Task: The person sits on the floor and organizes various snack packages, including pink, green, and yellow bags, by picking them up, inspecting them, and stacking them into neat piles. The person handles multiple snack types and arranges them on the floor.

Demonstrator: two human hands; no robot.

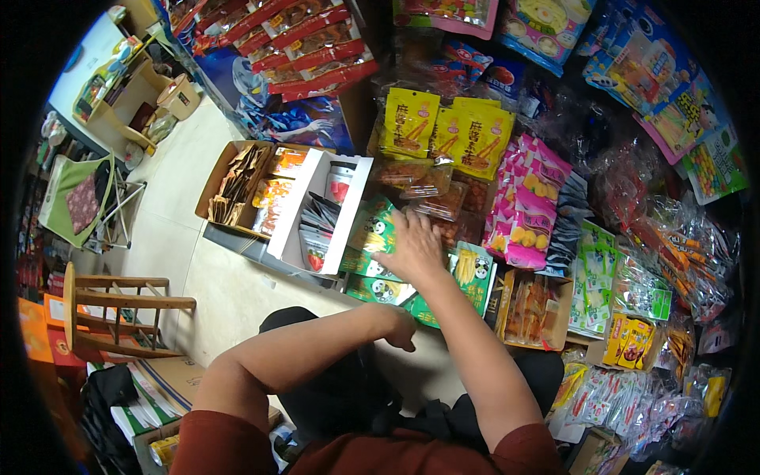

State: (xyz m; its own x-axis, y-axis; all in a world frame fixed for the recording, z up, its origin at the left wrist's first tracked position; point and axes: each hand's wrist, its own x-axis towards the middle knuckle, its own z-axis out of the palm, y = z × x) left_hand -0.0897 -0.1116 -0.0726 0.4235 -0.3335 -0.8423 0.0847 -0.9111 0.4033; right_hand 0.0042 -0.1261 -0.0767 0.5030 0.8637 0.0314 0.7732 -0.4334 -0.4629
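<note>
My right hand (pixel 415 246) reaches forward with its fingers spread, resting at green snack packets with panda pictures (pixel 374 231). More green packets (pixel 472 273) lie beside its wrist. Just beyond the fingertips are brown vacuum-packed snacks (pixel 442 200), with yellow snack packets (pixel 409 122) behind them. My left hand (pixel 399 328) hangs near the front edge of the green packets, by my right forearm; its fingers are partly bent and I cannot tell whether anything is in them. A white open box (pixel 354 219) with dark and red-marked pouches stands left of the green packets.
A cardboard box (pixel 205 193) of brown packets stands at the left. Pink packets (pixel 531 202) and a box of orange-brown snacks (pixel 564 314) are on the right. Bagged sweets (pixel 647 65) lie at the upper right. A wooden stool (pixel 130 300) and a green folding stool (pixel 71 208) stand left.
</note>
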